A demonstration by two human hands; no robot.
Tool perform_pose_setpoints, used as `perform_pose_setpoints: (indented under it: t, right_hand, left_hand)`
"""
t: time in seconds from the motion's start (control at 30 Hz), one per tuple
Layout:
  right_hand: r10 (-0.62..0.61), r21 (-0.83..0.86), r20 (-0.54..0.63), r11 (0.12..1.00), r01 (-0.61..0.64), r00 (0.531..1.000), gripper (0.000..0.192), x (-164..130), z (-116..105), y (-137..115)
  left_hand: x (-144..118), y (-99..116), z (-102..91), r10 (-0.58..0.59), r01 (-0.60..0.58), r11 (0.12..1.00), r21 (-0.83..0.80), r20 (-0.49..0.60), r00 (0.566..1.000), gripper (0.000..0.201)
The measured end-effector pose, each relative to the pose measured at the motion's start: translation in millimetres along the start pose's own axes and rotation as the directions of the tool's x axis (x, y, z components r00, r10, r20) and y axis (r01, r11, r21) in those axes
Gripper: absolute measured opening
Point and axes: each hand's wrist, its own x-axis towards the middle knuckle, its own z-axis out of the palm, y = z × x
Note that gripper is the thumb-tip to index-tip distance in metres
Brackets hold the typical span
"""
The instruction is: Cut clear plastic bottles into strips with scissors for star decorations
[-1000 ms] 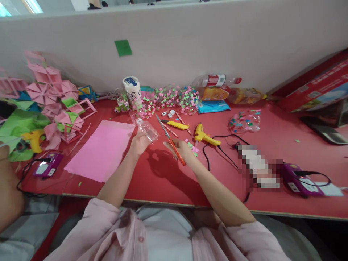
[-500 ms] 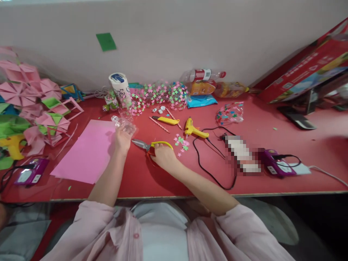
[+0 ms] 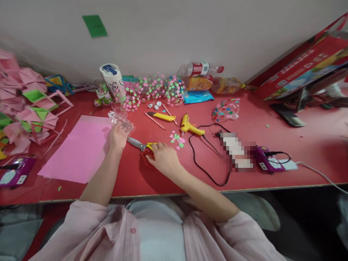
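My left hand [image 3: 119, 136] is closed around a crumpled piece of clear plastic [image 3: 123, 122], perhaps part of a bottle, over the right edge of the pink paper [image 3: 77, 148]. The scissors [image 3: 140, 145] have grey blades and yellow and red handles. Their blades look closed and point left toward my left wrist. My right hand [image 3: 164, 157] is closed on the handles, which its fingers partly cover. Just right of it lie loose pink and green paper stars [image 3: 178, 139]. A yellow craft knife [image 3: 163, 116] and a yellow glue gun [image 3: 190, 126] lie beyond.
Star-covered clear plastic pieces [image 3: 152, 88] and a white tumbler [image 3: 113, 81] stand along the wall. Plastic bottles [image 3: 202, 69] are at the back. A black cord [image 3: 194, 154] loops near a purple power strip [image 3: 268, 159]. Pink folded-paper shapes [image 3: 35, 105] crowd the left side.
My right hand now covers more of the scissors' yellow handle, with its fingers further over it. My left hand keeps the clear plastic. The whole view has shifted slightly.
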Motion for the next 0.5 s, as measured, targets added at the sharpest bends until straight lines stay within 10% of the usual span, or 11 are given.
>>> perform_pose_setpoints:
  t: [0.17, 0.3, 0.5]
  right_hand:
    - [0.391, 0.003, -0.396, 0.906, -0.424, 0.831, 0.048, -61.3, -25.2, 118.4]
    - [0.682, -0.048, -0.372, 0.663, -0.747, 0.630, 0.069, -123.3, -13.8, 209.9]
    - [0.715, -0.020, -0.333, 0.647, -0.763, 0.615, 0.076, -146.7, 15.3, 229.4]
  left_hand:
    - [-2.9, 4.3, 3.1, -0.004, 0.004, 0.999, -0.043, -0.010, 1.000, 0.019]
    - [-5.3, 2.4, 6.2, -0.025, 0.025, 0.999, -0.042, -0.006, 1.000, 0.019]
    - [-6.6, -1.3, 4.9, -0.055, 0.055, 0.998, -0.014, 0.020, 0.998, 0.019]
